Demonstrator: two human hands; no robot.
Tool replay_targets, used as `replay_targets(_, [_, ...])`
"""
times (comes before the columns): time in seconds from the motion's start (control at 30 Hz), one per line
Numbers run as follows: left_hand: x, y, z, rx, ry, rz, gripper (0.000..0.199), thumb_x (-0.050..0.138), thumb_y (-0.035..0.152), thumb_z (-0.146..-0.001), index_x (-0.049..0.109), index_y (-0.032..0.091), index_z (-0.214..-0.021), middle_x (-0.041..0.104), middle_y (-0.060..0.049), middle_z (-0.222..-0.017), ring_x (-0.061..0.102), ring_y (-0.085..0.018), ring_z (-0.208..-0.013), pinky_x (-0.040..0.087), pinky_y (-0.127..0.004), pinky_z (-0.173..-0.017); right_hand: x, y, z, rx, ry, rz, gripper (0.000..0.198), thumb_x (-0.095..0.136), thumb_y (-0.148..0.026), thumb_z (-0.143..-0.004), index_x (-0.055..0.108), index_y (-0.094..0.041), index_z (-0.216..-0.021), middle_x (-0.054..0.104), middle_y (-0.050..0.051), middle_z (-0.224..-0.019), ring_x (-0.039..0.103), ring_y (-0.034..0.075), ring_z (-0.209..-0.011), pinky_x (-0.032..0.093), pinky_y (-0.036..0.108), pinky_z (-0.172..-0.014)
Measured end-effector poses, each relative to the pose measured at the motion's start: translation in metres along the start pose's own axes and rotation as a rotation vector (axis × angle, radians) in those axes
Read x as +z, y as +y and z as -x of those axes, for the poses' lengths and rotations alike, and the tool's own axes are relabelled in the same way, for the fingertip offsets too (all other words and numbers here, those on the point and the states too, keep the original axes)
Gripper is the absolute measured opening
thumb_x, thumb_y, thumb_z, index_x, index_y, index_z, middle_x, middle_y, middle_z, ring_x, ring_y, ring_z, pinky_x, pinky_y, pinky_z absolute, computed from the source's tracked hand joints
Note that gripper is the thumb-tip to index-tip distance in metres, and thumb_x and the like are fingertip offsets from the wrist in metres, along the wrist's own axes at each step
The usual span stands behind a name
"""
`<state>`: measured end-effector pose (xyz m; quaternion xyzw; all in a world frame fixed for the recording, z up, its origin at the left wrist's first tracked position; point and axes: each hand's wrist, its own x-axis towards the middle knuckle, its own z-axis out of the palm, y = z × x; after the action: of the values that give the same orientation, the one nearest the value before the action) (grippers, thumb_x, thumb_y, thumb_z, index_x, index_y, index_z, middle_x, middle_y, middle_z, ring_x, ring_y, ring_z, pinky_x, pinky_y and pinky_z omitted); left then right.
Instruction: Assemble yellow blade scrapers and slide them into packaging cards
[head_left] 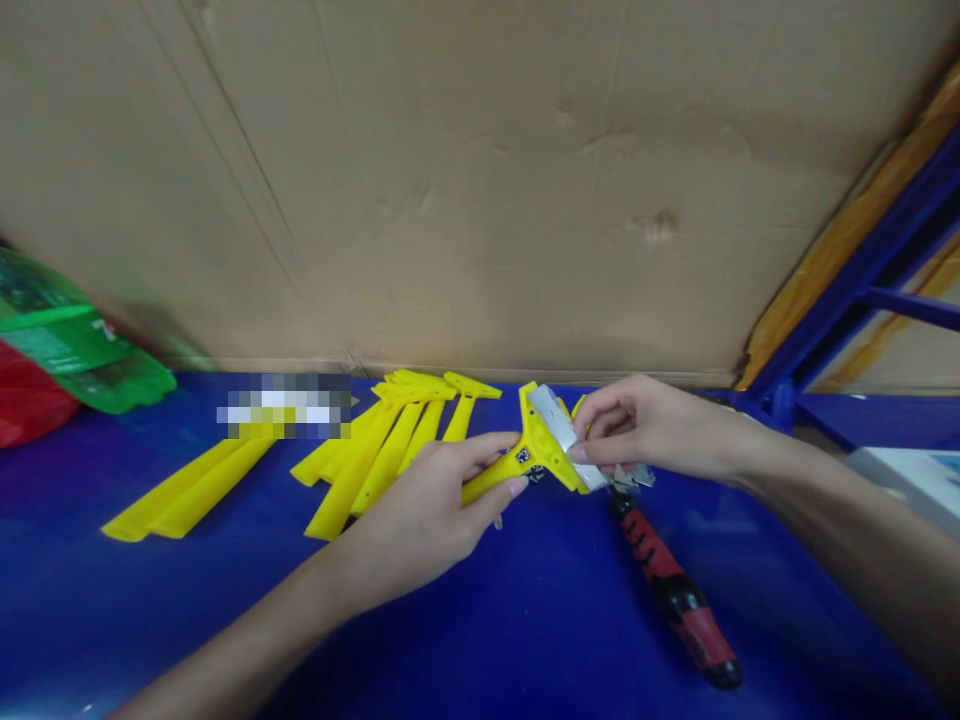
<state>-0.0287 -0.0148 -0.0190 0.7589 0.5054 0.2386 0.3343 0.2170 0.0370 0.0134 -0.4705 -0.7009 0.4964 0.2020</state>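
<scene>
My left hand is closed round the handle of a yellow scraper, its wide head pointing up and right. Against that head lies a flat silver metal plate, pinched by the fingers of my right hand. Whether the plate is fastened to the head I cannot tell. Below my right hand, a red and black screwdriver rests on the blue table. Small metal pieces lie by its tip, and dark screws show partly behind the scraper.
Several yellow scraper handles are piled left of my hands. Farther left lie more yellow scrapers, their heads blurred out. A green bottle and a red bag are at the left edge. Cardboard stands behind; a blue frame stands right.
</scene>
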Motion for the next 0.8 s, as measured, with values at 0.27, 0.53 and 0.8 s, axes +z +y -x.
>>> replay_targets(0.27, [0.004, -0.012, 0.001, 0.075, 0.049, -0.079, 0.071, 0.067, 0.045, -0.095, 0.039, 0.035, -0.159, 0.077, -0.007, -0.112, 0.070, -0.032, -0.114, 0.052, -0.054, -0.103, -0.001, -0.005, 0.007, -0.024, -0.047, 0.035, 0.023, 0.091, -0.038, -0.069, 0.076, -0.021, -0.064, 0.069, -0.002, -0.056, 0.061, 0.012, -0.053, 0.046, 0.023, -0.053])
replay_targets(0.53, [0.006, -0.015, 0.001, 0.133, 0.055, -0.116, 0.067, 0.067, 0.041, -0.095, 0.041, 0.038, -0.157, 0.077, -0.007, -0.112, 0.072, -0.032, -0.112, 0.053, -0.055, -0.103, -0.002, -0.003, 0.008, -0.025, -0.101, 0.122, 0.015, 0.080, -0.028, -0.075, 0.072, -0.021, -0.065, 0.069, -0.002, -0.057, 0.062, 0.012, -0.053, 0.045, 0.023, -0.052])
replay_targets(0.8, [0.003, -0.008, -0.001, 0.131, 0.103, -0.055, 0.065, 0.068, 0.035, -0.094, 0.046, 0.031, -0.155, 0.080, -0.005, -0.103, 0.077, -0.029, -0.100, 0.060, -0.044, -0.094, -0.005, -0.008, 0.009, -0.114, 0.111, 0.102, 0.015, 0.070, -0.029, -0.074, 0.063, -0.020, -0.064, 0.069, 0.000, -0.066, 0.068, 0.017, -0.067, 0.046, 0.028, -0.062])
